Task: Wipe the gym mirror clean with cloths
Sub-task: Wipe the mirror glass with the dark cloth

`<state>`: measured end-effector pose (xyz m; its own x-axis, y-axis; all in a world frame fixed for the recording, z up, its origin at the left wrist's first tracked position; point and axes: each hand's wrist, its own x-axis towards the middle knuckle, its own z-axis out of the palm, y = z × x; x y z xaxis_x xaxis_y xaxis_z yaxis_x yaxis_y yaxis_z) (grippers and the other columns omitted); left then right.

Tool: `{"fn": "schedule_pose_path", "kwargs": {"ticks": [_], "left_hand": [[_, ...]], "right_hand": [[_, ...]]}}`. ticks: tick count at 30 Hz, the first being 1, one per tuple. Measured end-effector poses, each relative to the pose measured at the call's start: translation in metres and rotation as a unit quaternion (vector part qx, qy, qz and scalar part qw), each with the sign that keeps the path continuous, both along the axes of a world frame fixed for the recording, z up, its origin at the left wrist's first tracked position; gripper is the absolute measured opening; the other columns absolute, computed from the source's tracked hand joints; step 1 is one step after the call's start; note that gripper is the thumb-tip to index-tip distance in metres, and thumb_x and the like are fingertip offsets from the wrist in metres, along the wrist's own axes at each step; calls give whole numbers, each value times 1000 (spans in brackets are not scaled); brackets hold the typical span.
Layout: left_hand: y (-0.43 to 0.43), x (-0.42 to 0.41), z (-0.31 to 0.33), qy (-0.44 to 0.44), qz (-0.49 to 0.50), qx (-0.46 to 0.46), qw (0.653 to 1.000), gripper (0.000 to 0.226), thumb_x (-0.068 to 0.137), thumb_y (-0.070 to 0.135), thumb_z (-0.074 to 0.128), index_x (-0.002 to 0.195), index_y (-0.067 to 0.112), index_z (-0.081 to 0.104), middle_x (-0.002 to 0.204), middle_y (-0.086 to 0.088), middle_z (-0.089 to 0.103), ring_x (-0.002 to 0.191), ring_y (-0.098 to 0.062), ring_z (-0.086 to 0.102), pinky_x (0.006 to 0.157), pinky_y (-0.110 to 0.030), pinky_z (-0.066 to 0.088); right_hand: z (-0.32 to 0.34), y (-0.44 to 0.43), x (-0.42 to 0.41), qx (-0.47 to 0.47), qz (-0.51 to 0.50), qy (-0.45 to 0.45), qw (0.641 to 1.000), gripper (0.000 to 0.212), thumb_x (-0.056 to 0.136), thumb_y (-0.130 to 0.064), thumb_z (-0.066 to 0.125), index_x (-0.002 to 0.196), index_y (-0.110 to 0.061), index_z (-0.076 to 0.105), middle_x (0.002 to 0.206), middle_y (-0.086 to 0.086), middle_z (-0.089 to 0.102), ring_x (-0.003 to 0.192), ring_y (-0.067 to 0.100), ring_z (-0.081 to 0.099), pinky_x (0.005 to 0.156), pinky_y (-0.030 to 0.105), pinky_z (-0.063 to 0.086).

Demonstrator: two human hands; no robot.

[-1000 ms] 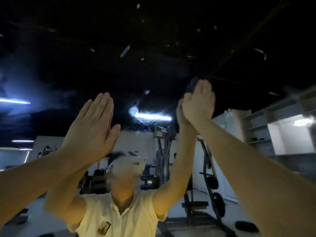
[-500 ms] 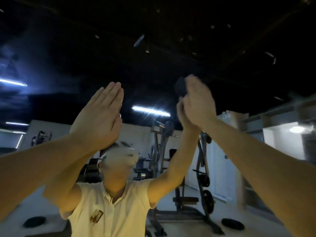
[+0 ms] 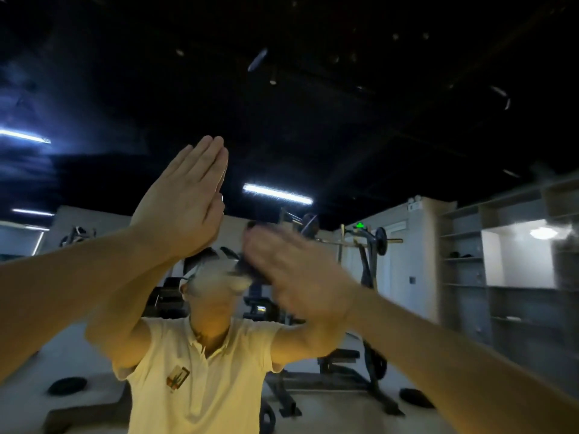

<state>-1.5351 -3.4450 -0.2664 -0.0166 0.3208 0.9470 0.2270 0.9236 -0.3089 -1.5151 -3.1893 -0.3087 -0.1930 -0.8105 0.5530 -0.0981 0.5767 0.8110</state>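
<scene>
Here, the left hand (image 3: 181,202) lies flat and released on the mirror (image 3: 344,120), probably bracing; just beside it and lower, the blurred right hand (image 3: 297,277) presses a dark cloth (image 3: 250,270), flat-fingered, against the mirror to wipe.

Seen in reflection, the person wears a pale short-sleeved polo shirt (image 3: 200,389) with a small rectangular chest emblem (image 3: 177,375), a light-coloured headset (image 3: 216,272), and bare forearms (image 3: 78,286).

Both arms reach forward. The left hand (image 3: 185,211) is raised, flat, with fingers straight and together. The right hand (image 3: 297,277), lower and blurred, shows its fingers extended.
</scene>
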Motion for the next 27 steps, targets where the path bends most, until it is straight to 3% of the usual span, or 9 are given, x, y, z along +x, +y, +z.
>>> {"fn": "schedule_pose_path", "kwargs": {"ticks": [3, 7, 11, 13, 17, 20, 23, 25, 27], "left_hand": [[1, -1, 0, 7, 9, 2, 1000, 70, 103, 38, 13, 163, 3, 13, 173, -15, 8, 161, -23, 2, 131, -44, 8], [2, -1, -1, 6, 22, 5, 1000, 71, 103, 39, 13, 163, 2, 11, 173, -15, 6, 161, -23, 1, 131, -45, 8], [4, 2, -2, -1, 25, 7, 1000, 72, 104, 44, 12, 163, 2, 11, 172, -16, 6, 161, -25, 1, 130, -46, 9], [5, 4, -2, -3, 32, 12, 999, 74, 104, 45, 10, 163, 0, 11, 172, -17, 7, 161, -26, 2, 130, -46, 9], [3, 13, -1, -15, 65, 7, 998, 76, 104, 49, 6, 163, 1, 14, 172, -17, 11, 160, -27, 7, 130, -46, 7], [-2, 26, -23, -25, 70, -5, 997, 75, 104, 48, 16, 162, 1, 20, 171, -18, 17, 159, -29, 15, 130, -47, 11], [-5, 34, -64, -21, 61, -25, 998, 72, 104, 44, 30, 160, 0, 25, 169, -19, 21, 158, -31, 19, 128, -51, 18], [-5, 34, -86, -17, 54, -38, 998, 70, 105, 42, 32, 160, -1, 26, 169, -20, 22, 158, -32, 19, 127, -53, 21], [-4, 33, -100, -15, 49, -36, 998, 67, 106, 38, 27, 159, -2, 26, 168, -21, 22, 158, -32, 19, 126, -54, 23]], "right_hand": [[63, 35, 3, -347, 70, 23, 935, 62, 85, -12, 62, 145, -20, 45, 142, 3, 50, 126, 20, 50, 108, 48, 47], [69, 28, -5, -520, 23, 101, 848, 63, 103, -26, 30, 161, -3, 20, 169, 17, 21, 156, 29, 18, 125, 49, 23], [-37, -29, -1, -299, 67, 61, 950, 71, 91, -24, 50, 156, -3, 33, 163, 17, 29, 153, 30, 22, 122, 53, 31], [-88, -32, 6, -101, 17, 14, 995, 70, 95, -31, 47, 158, -6, 31, 167, 15, 24, 157, 30, 10, 128, 52, 14], [-74, 9, 15, 119, -32, -19, 992, 68, 99, -35, 46, 161, -14, 27, 169, 7, 23, 158, 24, 10, 129, 40, 1], [-10, 47, 16, -203, 25, -25, 979, 63, 89, -25, 62, 149, -23, 41, 148, -2, 42, 135, 19, 40, 115, 34, 39], [37, 61, 8, -506, 10, 45, 861, 64, 101, -32, 32, 160, -7, 23, 166, 13, 28, 152, 30, 26, 122, 52, 29], [40, 30, -1, -559, 19, 54, 827, 68, 104, -40, 17, 161, -2, 15, 169, 19, 16, 157, 31, 13, 126, 52, 20], [20, -11, -4, -513, 41, 71, 854, 68, 107, -42, 22, 162, -3, 14, 169, 19, 14, 158, 31, 11, 126, 53, 20]]}}
